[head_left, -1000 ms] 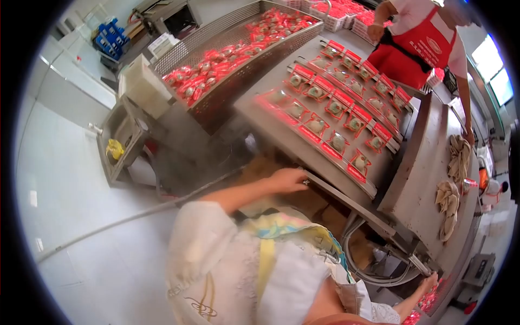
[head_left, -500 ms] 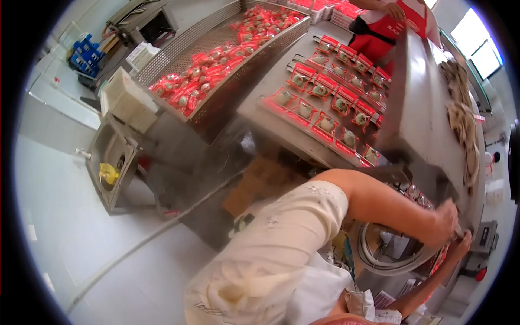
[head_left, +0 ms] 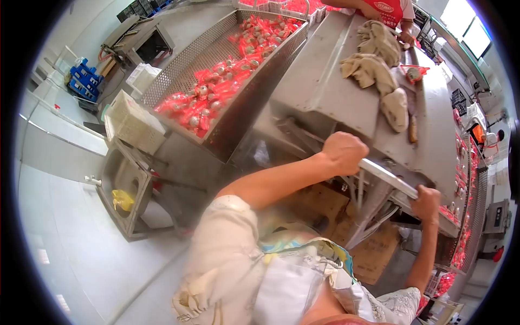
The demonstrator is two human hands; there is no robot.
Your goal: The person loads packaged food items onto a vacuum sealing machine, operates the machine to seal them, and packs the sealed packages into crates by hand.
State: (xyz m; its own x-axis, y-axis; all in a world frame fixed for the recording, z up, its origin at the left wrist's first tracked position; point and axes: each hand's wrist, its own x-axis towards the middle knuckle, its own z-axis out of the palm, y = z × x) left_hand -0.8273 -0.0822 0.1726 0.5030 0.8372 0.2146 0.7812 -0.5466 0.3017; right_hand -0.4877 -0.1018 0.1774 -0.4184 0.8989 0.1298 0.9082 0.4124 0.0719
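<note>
My left hand (head_left: 345, 153) is closed in a fist around the left end of a metal bar handle (head_left: 389, 177). At the bar's other end, my right hand (head_left: 426, 203) is wrapped round it. The bar runs along the near edge of a large stainless steel machine lid (head_left: 319, 70), which lies over the left half of the work surface. Crumpled brown cloths (head_left: 374, 70) rest on top of the machine, near a wooden-handled tool (head_left: 413, 129) and one red package (head_left: 415, 73). The rows of packages under the lid are hidden.
At left stands a perforated metal trough (head_left: 179, 65) heaped with red packages (head_left: 216, 76). A sink (head_left: 122, 179) with a yellow item in it is by the wall. Beyond the machine is a person in a red apron (head_left: 387, 11). Flattened cardboard (head_left: 374, 244) lies below the machine.
Both my hands have moved left with the bar. The lid has swung from the right over to the left and now covers the rows of red packages.
</note>
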